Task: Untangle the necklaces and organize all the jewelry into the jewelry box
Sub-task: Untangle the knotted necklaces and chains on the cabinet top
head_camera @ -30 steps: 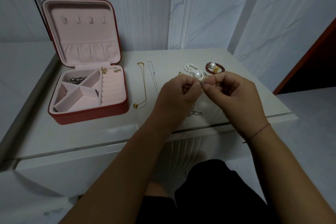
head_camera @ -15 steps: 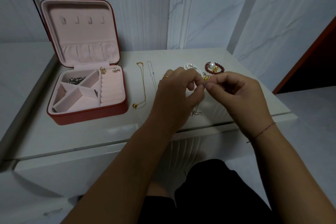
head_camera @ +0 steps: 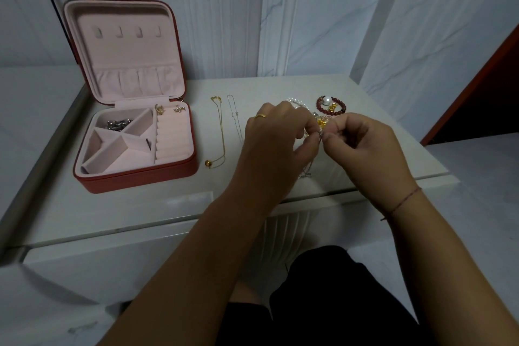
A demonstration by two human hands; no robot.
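Observation:
A red jewelry box [head_camera: 134,177] with pink lining stands open at the left of the white tabletop; a silver chain piece [head_camera: 119,123] and two small earrings [head_camera: 168,109] lie inside. A gold necklace [head_camera: 220,132] and a thin silver necklace [head_camera: 234,115] lie straight to its right. My left hand [head_camera: 276,137] and my right hand [head_camera: 362,143] meet fingertip to fingertip, both pinching a thin silver chain [head_camera: 306,173] that hangs to the table. Behind the hands lie a pearl strand [head_camera: 297,101], gold pieces [head_camera: 323,122] and a red bead bracelet [head_camera: 331,105], partly hidden.
The white tabletop [head_camera: 140,211] ends in a front edge just below my wrists and drops off at the right. A marble-patterned wall stands close behind. Dark straps lean behind the box lid. My dark-clothed lap is below the table.
Both hands shifted slightly and kept working the chain between their fingertips. My left hand turned so it covers the large pearl and most of the pearl strand.

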